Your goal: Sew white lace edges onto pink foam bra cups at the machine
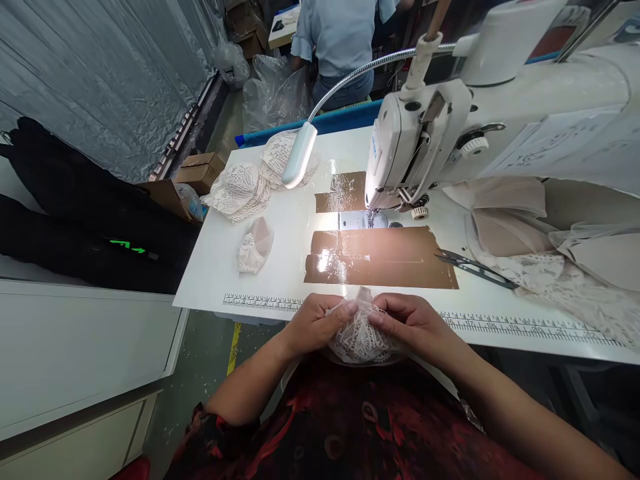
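White table [290,257], scissors [479,269], perhaps cup-shaped lace [364,338]

Left hand [323,325] and right hand [413,325] pinch a lace cup [363,338] at the edge of a white surface [289,253], before a sewing machine [500,133] and scissors [487,273].

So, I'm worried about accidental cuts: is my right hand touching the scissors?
Apart. The head view shows brown tape and white tabletop between the right hand and the scissors.
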`<action>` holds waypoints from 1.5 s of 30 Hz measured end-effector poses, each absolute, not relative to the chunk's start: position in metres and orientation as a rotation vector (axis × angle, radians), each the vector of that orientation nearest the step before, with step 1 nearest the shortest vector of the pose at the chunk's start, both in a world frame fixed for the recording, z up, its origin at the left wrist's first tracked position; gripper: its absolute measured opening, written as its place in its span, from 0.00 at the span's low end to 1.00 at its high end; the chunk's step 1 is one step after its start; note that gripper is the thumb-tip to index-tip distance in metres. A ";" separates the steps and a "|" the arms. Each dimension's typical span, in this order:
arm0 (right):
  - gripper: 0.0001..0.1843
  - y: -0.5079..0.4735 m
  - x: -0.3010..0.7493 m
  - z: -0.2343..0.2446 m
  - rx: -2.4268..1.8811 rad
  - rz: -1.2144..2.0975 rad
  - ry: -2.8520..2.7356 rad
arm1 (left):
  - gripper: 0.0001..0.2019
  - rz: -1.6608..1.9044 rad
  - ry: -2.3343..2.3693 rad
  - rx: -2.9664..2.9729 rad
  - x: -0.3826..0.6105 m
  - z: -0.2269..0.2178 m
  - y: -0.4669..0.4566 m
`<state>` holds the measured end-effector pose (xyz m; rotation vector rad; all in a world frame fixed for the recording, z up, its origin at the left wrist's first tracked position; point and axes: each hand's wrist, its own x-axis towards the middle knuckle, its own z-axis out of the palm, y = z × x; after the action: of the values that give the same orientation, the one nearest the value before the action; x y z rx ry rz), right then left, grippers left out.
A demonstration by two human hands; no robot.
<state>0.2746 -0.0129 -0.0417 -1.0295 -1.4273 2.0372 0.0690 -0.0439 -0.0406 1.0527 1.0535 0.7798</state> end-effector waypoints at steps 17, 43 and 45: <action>0.15 0.000 0.258 -0.047 -1.045 1.680 -0.869 | 0.12 1.029 0.832 0.366 0.105 -0.053 -0.052; 0.13 -0.008 0.250 -0.040 -1.109 1.537 -1.705 | 0.14 0.707 1.201 1.563 0.051 -0.016 -0.037; 0.14 -0.008 0.250 -0.039 -1.132 1.507 -1.719 | 0.13 0.704 1.214 1.536 0.052 -0.017 -0.034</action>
<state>0.2495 -0.0079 -0.0392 -1.1324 -1.7191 1.5069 0.0522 -0.0344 -0.0173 1.5359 1.2143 0.7042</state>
